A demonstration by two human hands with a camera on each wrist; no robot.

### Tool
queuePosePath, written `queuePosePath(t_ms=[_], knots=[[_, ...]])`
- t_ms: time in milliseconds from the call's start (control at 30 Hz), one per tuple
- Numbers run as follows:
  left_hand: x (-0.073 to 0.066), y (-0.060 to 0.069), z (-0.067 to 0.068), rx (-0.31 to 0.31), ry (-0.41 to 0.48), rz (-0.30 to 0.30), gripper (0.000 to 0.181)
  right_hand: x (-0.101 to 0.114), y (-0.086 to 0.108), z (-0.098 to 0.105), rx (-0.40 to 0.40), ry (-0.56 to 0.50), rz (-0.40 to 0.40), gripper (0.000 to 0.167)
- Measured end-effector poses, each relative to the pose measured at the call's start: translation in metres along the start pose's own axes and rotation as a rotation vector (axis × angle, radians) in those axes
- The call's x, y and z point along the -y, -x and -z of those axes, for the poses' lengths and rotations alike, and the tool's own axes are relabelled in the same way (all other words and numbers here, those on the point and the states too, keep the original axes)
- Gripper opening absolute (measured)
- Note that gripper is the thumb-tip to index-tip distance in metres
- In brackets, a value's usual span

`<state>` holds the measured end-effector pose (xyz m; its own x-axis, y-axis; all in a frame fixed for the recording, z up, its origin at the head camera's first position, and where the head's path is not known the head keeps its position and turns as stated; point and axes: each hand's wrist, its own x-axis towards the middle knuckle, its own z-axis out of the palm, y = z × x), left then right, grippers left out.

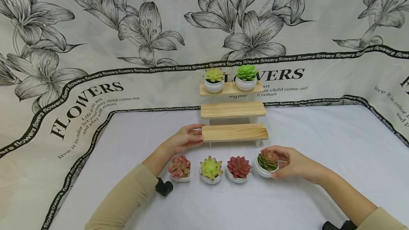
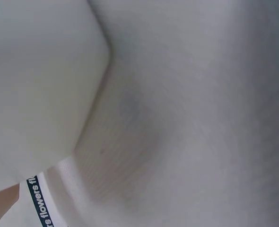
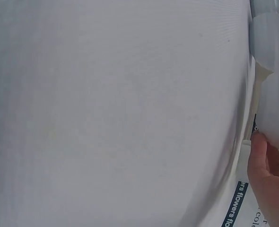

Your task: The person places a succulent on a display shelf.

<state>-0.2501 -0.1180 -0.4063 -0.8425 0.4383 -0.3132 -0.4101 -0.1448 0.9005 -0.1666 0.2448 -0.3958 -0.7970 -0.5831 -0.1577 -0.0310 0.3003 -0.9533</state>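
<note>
My left hand (image 1: 185, 139) holds the left end of the lowest wooden shelf (image 1: 234, 132) of a three-step stand, fingers at its edge. My right hand (image 1: 295, 164) grips a white round pot with a green and pinkish succulent (image 1: 268, 159), at the right end of a row in front of the stand. In the right wrist view that hand (image 3: 269, 177) has its fingertips on the white pot (image 3: 276, 106). The left wrist view shows only part of a hand at its lower left corner (image 2: 0, 203), beside a large pale shape (image 2: 40, 90).
Left of the gripped pot stand a dark red succulent (image 1: 239, 168), a yellow-green one (image 1: 211, 169) and a pink one (image 1: 180, 168). Two potted succulents (image 1: 214, 80) (image 1: 246, 77) sit on the top shelf (image 1: 230, 88). The middle shelf (image 1: 233, 109) is behind the lowest.
</note>
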Motion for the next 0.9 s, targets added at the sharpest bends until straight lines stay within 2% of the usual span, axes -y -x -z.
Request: queuePosePath(t_ms=[333, 900], knots=[[0.001, 0.000, 0.000, -0.004, -0.007, -0.001, 0.058, 0.015, 0.000, 0.002, -0.082, 0.045, -0.039, 0.075], [0.000, 0.000, 0.000, -0.001, 0.012, 0.006, 0.058, 0.054, -0.009, 0.013, -0.208, 0.116, -0.036, 0.069]])
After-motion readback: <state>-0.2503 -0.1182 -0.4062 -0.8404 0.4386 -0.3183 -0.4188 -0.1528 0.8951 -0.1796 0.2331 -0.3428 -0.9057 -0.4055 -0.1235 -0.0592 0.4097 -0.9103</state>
